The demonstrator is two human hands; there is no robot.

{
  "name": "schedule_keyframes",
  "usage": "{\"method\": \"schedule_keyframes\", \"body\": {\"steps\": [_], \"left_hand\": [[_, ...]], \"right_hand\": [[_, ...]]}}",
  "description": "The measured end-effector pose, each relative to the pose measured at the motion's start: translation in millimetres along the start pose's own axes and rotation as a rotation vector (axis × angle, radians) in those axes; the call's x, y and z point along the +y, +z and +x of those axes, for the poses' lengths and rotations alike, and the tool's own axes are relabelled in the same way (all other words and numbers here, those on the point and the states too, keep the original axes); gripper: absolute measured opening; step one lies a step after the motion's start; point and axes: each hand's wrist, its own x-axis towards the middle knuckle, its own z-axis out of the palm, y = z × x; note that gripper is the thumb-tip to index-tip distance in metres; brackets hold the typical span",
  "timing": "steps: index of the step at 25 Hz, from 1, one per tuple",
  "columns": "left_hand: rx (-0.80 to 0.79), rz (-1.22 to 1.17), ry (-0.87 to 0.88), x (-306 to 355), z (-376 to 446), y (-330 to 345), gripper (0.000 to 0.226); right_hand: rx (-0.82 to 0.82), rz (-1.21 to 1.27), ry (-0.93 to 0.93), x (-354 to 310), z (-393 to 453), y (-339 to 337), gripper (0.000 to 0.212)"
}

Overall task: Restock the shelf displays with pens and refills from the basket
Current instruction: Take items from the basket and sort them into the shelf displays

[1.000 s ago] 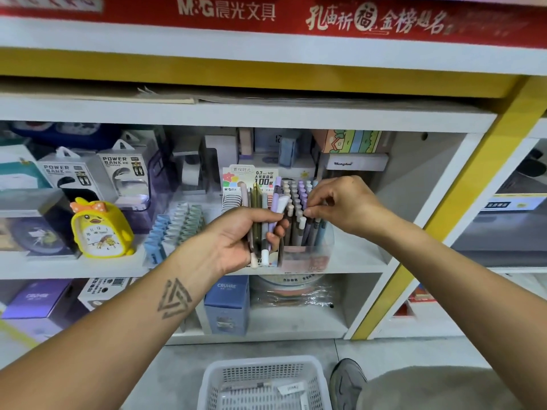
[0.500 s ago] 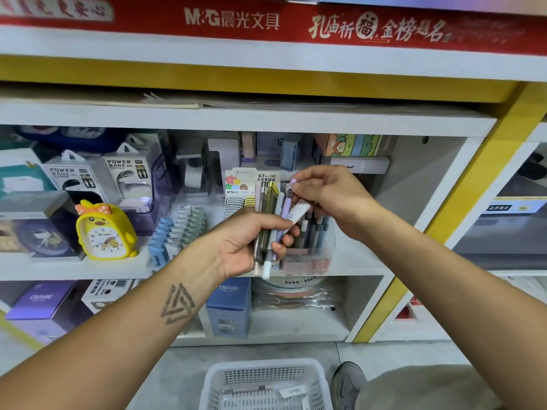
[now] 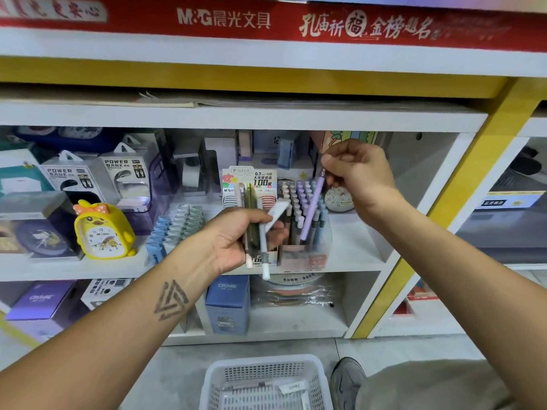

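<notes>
Lilac pen (image 3: 313, 208) is pinched at its top end by right hand (image 3: 359, 176), tip just above the display tub (image 3: 307, 253). A pen bundle (image 3: 254, 229) is clamped in left hand (image 3: 236, 241). Pens judged light, stiff, smooth-barrelled; grip near cap recommended, approx. vertical for insertion.

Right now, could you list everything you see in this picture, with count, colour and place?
purple pen: one, above pen display
pen display: one, pastel pens, middle shelf
bundle of pens: several, white and olive, left hand
basket: one, white, floor
duck clock: one, yellow, middle shelf left
power bank boxes: two, grey, behind clock
blue box: one, lower shelf
shoe: one, grey, floor
left hand: grips bundle
right hand: pinches purple pen
</notes>
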Motion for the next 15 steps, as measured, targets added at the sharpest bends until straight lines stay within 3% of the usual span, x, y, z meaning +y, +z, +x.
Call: {"method": "schedule_keyframes", "body": {"steps": [3, 8, 15], "left_hand": [[0.052, -0.057, -0.033, -1.3, 3.5, -4.4, 0.029], [0.055, -0.067, -0.031, -1.5, 7.5, -6.6, 0.035], [0.047, -0.063, -0.03, -2.1, 8.7, -8.0, 0.025]], "right_hand": [[-0.064, -0.298, -0.144, 6.8, -4.2, -2.4, 0.018], [-0.26, -0.583, -0.177, 25.3, -11.5, -1.1, 0.016], [-0.343, -0.656, -0.213, 28.6, -11.9, 0.3, 0.02]]}}
